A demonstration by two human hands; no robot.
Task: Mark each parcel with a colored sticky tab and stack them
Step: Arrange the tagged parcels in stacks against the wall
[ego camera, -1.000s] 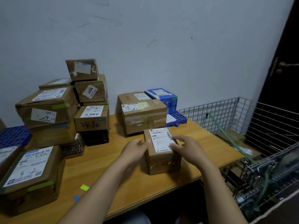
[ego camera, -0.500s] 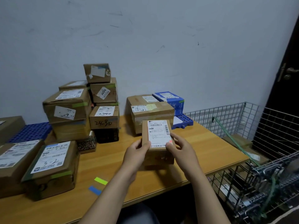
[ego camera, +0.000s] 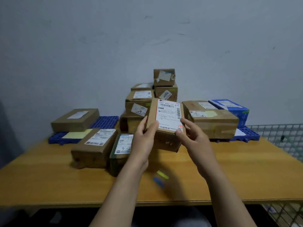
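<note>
Gripping parcel [ego camera: 167,113], fingers [ego camera: 144,124] either side — aloft

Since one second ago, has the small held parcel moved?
Yes, upward. The small parcel stood on the table; now the left hand and right hand hold it raised off it.

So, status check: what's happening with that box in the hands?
Left hand, right hand gripping small parcel above table. Orange tab on label. Stacked parcels close behind.

held parcel [ego camera: 167,122] label: 502 602 12 815 | stacked box [ego camera: 173,91] sticker: 004 (first character unclear)
</note>
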